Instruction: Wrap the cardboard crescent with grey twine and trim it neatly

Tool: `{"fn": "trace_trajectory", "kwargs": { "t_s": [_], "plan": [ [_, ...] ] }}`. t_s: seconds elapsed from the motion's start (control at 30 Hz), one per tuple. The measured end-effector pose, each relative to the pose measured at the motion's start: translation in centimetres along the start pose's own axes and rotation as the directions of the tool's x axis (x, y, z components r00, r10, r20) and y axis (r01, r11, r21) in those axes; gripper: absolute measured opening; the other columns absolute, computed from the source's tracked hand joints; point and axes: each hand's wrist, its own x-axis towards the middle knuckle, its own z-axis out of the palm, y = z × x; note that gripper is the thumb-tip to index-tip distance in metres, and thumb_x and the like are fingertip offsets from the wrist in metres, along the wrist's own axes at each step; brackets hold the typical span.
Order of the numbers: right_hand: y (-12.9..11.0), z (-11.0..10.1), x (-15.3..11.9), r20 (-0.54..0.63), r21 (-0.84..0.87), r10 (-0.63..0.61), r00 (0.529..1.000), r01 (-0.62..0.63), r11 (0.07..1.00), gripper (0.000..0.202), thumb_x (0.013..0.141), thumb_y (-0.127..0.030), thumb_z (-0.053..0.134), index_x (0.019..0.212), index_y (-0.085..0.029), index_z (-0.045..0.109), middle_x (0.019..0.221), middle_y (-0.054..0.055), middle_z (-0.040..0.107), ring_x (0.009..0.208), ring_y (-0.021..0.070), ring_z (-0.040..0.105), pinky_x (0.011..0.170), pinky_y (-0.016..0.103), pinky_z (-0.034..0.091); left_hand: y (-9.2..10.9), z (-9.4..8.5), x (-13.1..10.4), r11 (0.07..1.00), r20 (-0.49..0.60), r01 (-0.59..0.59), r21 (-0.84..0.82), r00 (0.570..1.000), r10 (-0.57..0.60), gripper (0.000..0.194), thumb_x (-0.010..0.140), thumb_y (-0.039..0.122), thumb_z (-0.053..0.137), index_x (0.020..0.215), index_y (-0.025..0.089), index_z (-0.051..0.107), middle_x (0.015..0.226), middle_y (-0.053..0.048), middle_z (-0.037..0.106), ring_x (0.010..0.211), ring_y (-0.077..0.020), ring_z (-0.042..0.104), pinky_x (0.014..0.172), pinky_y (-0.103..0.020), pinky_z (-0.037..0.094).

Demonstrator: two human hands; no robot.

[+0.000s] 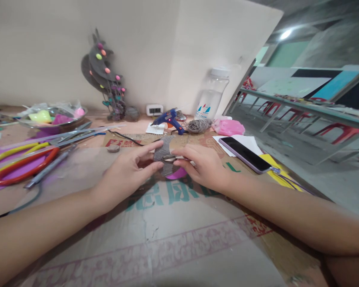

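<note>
Both hands meet over the cardboard sheet (179,239) around a grey, yarn-covered piece (166,146). The thumb and fingers of my left hand (134,167) pinch its left side. My right hand (202,163) is closed at its right side, its fingertips on a small thin part in the middle of the piece that is too blurred to name. A bright purple piece (178,173) shows just below the grey one, beside my right fingers. Beyond the hands lie a blue glue gun (170,117) and a ball of grey yarn (199,126).
Scissors with red handles (26,165), yellow-handled scissors (16,153) and a pen (49,167) lie left. Behind are a bowl (52,123), hanging ornament (103,67), small clock (154,109) and bottle (212,93). A phone (245,154) lies right.
</note>
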Motion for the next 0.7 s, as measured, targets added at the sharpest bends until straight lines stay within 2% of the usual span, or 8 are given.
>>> {"fn": "trace_trajectory", "kwargs": {
  "t_s": [0.37, 0.7],
  "plan": [
    [0.14, 0.0, -0.05, -0.005, -0.005, -0.02, 1.0, 0.02, 1.0, 0.024, 0.091, -0.032, 0.045, 0.098, -0.016, 0.061, 0.082, 0.004, 0.066, 0.068, 0.0127, 0.058, 0.063, 0.023, 0.04, -0.04, 0.05, -0.1, 1.0, 0.017, 0.022, -0.002, 1.0, -0.022, 0.05, 0.081, 0.025, 0.056, 0.13, 0.02, 0.048, 0.091, -0.002, 0.073, 0.078, -0.0155, 0.066, 0.065, -0.023, 0.052],
    [0.04, -0.08, -0.02, -0.021, 0.023, -0.016, 1.0, 0.016, 1.0, 0.024, 0.091, -0.031, 0.045, 0.098, -0.015, 0.061, 0.083, 0.005, 0.067, 0.068, 0.0128, 0.058, 0.063, 0.023, 0.041, -0.07, -0.02, -0.13, 0.999, 0.02, 0.011, 0.03, 1.0, -0.011, 0.05, 0.082, 0.028, 0.055, 0.131, 0.02, 0.047, 0.083, -0.001, 0.072, 0.065, -0.0129, 0.062, 0.056, -0.021, 0.048]
  ]
}}
